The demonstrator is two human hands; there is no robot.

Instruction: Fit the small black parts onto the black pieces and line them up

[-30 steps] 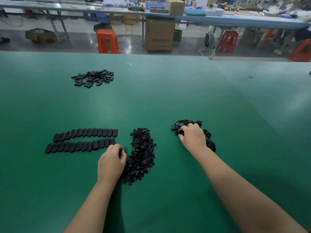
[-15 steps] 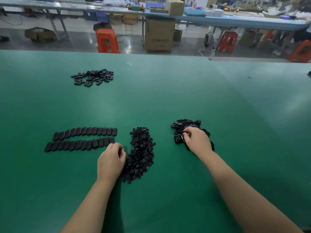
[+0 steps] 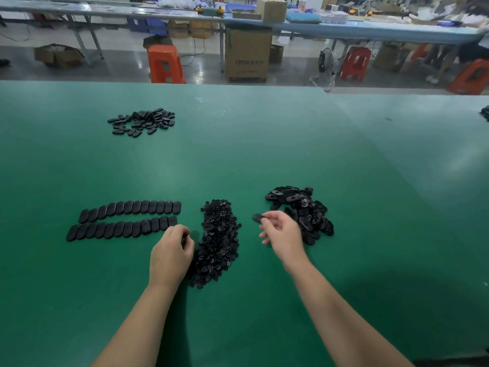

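1. Hands work low over the green worktop (image 3: 264, 154).
2. Right hand (image 3: 283, 234) pinches one black piece (image 3: 257, 218) at its fingertips, just left of the loose pile of pieces (image 3: 301, 210).
3. Left hand (image 3: 170, 250) rests with fingers curled beside the heap of small parts (image 3: 218, 242); whether it holds anything, I cannot tell.
4. Two finished rows (image 3: 124, 219) lie left; another pile (image 3: 141, 121) sits far left.
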